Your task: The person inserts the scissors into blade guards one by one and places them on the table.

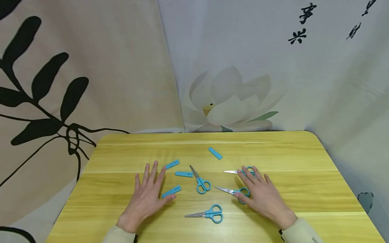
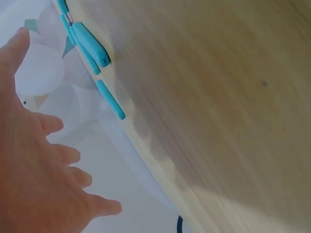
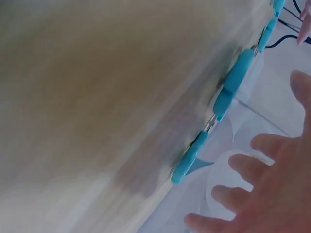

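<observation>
In the head view my left hand is spread over the left part of the table, palm down and holding nothing. Close to its fingers and thumb are blue blade covers: a back one, a middle one and a front one. My right hand, also spread and holding nothing, overlaps the blue handles of the back-right scissors and the front-right scissors. Between the hands lie the middle scissors and, nearer me, the front scissors. Both wrist views show straight fingers raised above the tabletop.
Another blue blade cover lies near the back of the yellow wood-grain table. Behind the table hang pale curtains printed with dark leaves, a lotus and characters.
</observation>
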The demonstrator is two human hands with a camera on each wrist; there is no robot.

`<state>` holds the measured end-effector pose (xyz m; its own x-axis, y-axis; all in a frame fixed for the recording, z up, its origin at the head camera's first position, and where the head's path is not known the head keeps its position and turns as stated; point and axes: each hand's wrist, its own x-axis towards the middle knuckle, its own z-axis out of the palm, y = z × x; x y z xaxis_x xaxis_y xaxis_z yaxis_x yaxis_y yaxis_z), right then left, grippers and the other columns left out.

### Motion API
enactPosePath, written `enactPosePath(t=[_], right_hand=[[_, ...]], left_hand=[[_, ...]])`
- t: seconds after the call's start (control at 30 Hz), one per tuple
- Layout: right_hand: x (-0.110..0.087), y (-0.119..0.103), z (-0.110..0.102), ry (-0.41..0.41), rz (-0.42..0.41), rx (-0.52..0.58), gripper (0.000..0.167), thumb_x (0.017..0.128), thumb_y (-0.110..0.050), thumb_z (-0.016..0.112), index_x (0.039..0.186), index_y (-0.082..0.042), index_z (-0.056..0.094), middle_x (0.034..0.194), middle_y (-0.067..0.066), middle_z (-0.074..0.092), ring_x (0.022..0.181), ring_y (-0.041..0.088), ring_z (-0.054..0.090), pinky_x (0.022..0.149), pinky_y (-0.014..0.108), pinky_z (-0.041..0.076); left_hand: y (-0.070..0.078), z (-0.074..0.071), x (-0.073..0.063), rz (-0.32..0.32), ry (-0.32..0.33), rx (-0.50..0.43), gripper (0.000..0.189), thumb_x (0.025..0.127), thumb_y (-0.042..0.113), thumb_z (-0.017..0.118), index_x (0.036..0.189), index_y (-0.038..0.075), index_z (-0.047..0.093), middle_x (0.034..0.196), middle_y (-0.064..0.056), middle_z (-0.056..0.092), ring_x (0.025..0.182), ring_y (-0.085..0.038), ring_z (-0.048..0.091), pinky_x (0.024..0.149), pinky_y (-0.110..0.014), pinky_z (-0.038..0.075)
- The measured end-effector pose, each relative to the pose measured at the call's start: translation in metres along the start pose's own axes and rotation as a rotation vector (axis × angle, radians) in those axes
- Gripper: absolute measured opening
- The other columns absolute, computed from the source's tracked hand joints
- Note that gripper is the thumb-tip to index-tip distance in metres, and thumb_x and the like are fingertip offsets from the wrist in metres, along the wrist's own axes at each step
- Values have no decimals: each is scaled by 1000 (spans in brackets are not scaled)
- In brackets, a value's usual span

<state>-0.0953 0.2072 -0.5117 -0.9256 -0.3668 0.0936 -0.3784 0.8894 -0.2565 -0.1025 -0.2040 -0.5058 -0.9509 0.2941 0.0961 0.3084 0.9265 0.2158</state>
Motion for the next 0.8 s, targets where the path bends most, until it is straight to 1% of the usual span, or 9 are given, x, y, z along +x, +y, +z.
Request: enactPosePath(t=[0.17, 0.3, 0.4, 0.5, 0.6, 0.7, 0.8], right_hand=[[3, -5, 3, -15, -46, 22, 85, 95, -64, 64, 160, -14, 41, 164, 10, 38, 151, 41, 30, 111, 71, 33], [4, -6, 5, 3, -99, 35, 81, 91, -58, 73, 153, -10, 51, 159, 13, 46, 145, 42, 41, 111, 65, 39], [5, -7, 6, 32, -152, 30, 73, 88, -52, 80, 143, -7, 61, 151, 16, 53, 137, 41, 50, 108, 60, 45], [6, -7, 8, 48, -184, 29, 61, 86, -46, 84, 133, -9, 69, 142, 14, 61, 128, 38, 58, 101, 54, 52], [7, -8, 10, 47, -193, 33, 52, 85, -40, 87, 126, -11, 73, 134, 12, 65, 121, 34, 62, 95, 50, 56], [8, -9, 11, 43, -198, 29, 47, 84, -36, 88, 121, -10, 75, 126, 9, 67, 113, 30, 64, 91, 47, 57], [9, -10, 11, 61, -215, 27, 42, 82, -33, 90, 115, -9, 77, 116, 5, 68, 103, 23, 65, 85, 42, 58]], left_hand=[[1, -1, -3, -1, -16, -18, 102, 90, 67, 68, 164, 9, 28, 171, -19, 6, 155, -46, 3, 114, -78, 12], [0, -3, -6, 3, -21, -21, 101, 91, 67, 66, 164, 9, 29, 171, -19, 7, 155, -46, 4, 115, -77, 14], [0, -4, -9, 10, -14, -21, 99, 92, 67, 66, 163, 8, 30, 171, -20, 9, 155, -46, 6, 115, -77, 16], [-1, -4, -11, 15, -11, -25, 98, 92, 66, 66, 163, 8, 31, 171, -20, 10, 155, -46, 6, 115, -77, 16], [-3, -3, -12, 18, -13, -23, 98, 92, 66, 67, 163, 8, 31, 171, -20, 10, 155, -47, 7, 115, -77, 16], [-4, -3, -13, 21, -12, -22, 98, 91, 66, 67, 163, 9, 31, 170, -20, 11, 154, -48, 10, 114, -77, 17], [-5, -2, -13, 25, -6, -19, 98, 91, 65, 68, 163, 9, 32, 170, -22, 13, 154, -50, 12, 114, -77, 19]])
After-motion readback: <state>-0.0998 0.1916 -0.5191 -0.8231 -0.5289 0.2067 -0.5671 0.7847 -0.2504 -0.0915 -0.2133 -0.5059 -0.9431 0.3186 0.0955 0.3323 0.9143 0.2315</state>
